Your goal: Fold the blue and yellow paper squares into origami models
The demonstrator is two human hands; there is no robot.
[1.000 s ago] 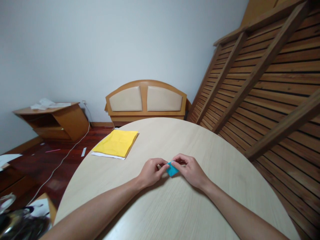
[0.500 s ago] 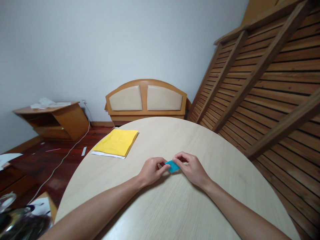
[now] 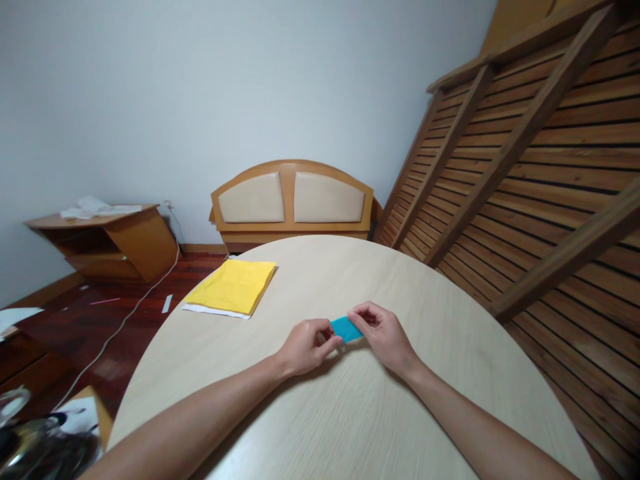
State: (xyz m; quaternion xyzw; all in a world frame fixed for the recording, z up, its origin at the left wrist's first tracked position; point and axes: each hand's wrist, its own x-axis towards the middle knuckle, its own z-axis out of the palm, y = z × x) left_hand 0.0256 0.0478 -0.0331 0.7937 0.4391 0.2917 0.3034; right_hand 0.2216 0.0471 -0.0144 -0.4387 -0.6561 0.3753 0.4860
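Observation:
A small, flat blue piece [image 3: 345,329], which looks like folded paper, is stretched between my two hands just above the round table [image 3: 420,407]. My left hand [image 3: 307,345] pinches its left end between thumb and fingers. At the upper right end, my right hand [image 3: 384,335] grips it the same way. Fingertips cover both ends of the piece, so its full outline is hidden. To the left on the tabletop, away from my hands, lies a stack of yellow sheets [image 3: 233,287] with a white layer showing underneath.
A wooden headboard [image 3: 292,200] stands behind the table against the wall. On the right leans a large slatted wooden frame [image 3: 500,173]. A low cabinet [image 3: 115,243] with crumpled white material is at the left, and a white cable [image 3: 123,325] runs along the floor.
My hands have moved slightly apart, and more of the blue piece shows between them, lying flatter to view. Both hands still hold it. The yellow stack has not moved.

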